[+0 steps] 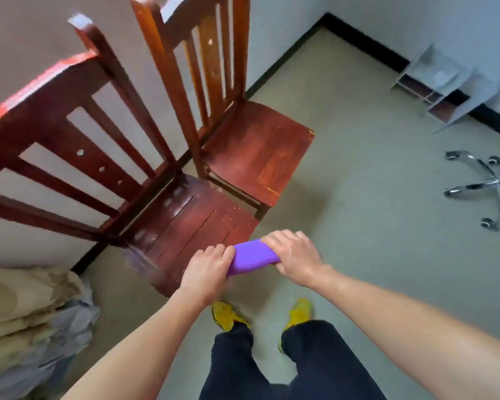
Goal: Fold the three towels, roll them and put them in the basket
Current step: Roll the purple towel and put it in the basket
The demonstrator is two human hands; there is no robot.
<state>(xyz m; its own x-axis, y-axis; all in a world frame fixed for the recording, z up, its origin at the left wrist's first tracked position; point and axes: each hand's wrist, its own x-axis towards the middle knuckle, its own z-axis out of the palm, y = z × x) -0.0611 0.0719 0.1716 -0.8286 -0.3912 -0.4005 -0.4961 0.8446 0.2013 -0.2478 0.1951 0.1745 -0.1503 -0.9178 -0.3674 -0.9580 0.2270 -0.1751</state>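
A purple towel (251,257), rolled into a short tube, is held in the air just past the front corner of the nearer wooden chair (191,220). My left hand (208,267) grips its left end and my right hand (293,255) grips its right end, fingers curled over the top. Only the roll's middle shows between the two hands. No basket and no other towels are in view.
A second wooden chair (254,148) stands behind the first, by the wall. A chrome swivel-chair base (491,189) and a grey shelf unit (439,82) lie at the right. Beige bedding and a plastic bag (32,313) sit at the lower left. My yellow shoes (228,314) are below.
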